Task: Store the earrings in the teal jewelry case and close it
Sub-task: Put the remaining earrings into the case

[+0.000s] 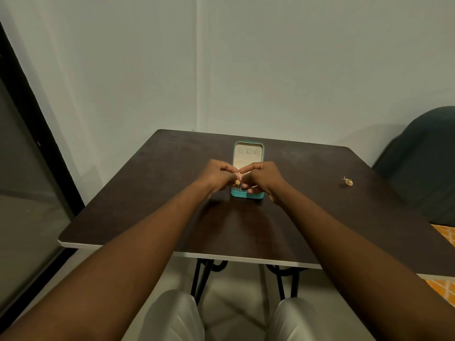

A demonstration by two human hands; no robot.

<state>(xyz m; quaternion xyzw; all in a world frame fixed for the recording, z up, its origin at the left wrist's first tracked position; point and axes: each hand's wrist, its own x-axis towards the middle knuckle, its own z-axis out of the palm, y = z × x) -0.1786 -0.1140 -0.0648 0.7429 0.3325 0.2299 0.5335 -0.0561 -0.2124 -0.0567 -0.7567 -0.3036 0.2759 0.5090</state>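
Observation:
The teal jewelry case [248, 196] lies open in the middle of the dark table [152, 193], its cream-lined lid [248, 153] flat toward the wall. Both my hands meet over the case's lower half. A small gold earring [237, 182] is pinched between the fingertips of my left hand [216, 177] and my right hand [263, 179]. The hands hide most of the case's lower tray. A second gold earring [348, 181] lies loose on the table far to the right.
The table stands against a pale wall corner. A dark chair back [423, 158] is at the right, an orange patterned cloth [443, 232] below it. A dark door frame [37, 124] runs along the left. My knees show under the table's front edge.

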